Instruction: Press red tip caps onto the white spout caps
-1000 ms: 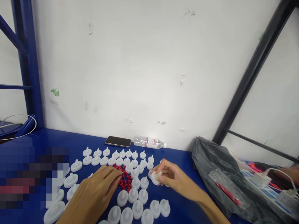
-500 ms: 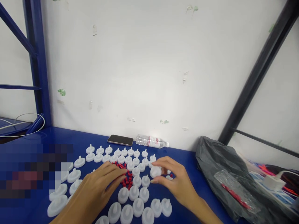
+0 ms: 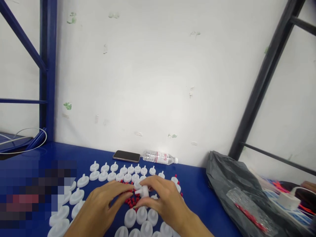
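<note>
My right hand grips a white nozzle cap between thumb and fingers, tilted so its spout points left. Close to that spout, my left hand has its thumb and forefinger nearly together; whatever lies between their tips is too small to make out. Small red pieces are heaped on the blue table under and between the hands. Rows of white caps stand around the heap, spouts up. At the right, a cap has a red tip on its spout.
A phone and a clear bottle lie along the wall. A dark plastic bag with a clear packet of red pieces is on the right, by a power strip. Part of another person's hand shows at the right edge.
My right hand has moved left with the white cap, bringing it near my left fingertips, and the spout now points left. The view has tilted slightly upward.
</note>
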Tool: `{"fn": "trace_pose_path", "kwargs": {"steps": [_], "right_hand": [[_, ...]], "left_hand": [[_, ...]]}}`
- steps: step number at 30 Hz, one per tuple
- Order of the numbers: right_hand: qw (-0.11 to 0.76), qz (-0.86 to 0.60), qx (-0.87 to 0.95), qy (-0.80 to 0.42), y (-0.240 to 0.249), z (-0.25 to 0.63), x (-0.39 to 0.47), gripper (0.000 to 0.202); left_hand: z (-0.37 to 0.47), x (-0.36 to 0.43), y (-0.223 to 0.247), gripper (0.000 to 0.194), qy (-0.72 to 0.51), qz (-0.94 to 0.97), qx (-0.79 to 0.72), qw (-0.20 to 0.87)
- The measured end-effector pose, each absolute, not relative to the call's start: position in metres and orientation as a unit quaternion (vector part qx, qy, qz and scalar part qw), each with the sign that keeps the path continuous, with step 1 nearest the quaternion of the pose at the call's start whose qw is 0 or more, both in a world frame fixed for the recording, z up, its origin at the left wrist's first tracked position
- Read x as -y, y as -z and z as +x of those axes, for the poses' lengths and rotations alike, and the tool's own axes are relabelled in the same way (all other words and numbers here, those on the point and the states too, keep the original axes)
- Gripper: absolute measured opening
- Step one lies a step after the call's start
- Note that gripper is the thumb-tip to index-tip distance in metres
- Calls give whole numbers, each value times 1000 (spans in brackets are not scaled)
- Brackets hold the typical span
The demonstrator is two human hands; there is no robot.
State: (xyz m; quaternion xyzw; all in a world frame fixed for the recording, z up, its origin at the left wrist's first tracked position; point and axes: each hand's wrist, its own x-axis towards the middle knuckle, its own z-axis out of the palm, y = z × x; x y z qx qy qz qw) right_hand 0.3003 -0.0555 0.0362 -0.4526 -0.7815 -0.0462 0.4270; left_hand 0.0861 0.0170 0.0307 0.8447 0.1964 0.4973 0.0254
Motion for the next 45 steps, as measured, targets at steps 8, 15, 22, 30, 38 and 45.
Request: {"fn": "trace_pose_path", "kwargs": {"steps": [8,15,22,30,38,45], "right_hand": [[488,-438,754,47,-14,298,58,41],[473,-435,764,52,-10,302,68,43],[482,-353,793,116,-17,303,70,46],[506,-332,787,118,-21,295,76,48],[368,-404,831,100,-43,313,84,37],[380,-534,751,82,-44,343,78,17]], "left_hand": [[90,-18,-14,26,-478,861,-171,24],[88,-14,-23,28,-467,866,-151,-97],[93,-15,-32,32,-485,862,-68,-132],[92,-9,-30,24,-482,874,-53,-41],[90,-3,-33,22,-402,899,-172,-16],[80,-25,-18,31,-251,928,-270,-51]]}}
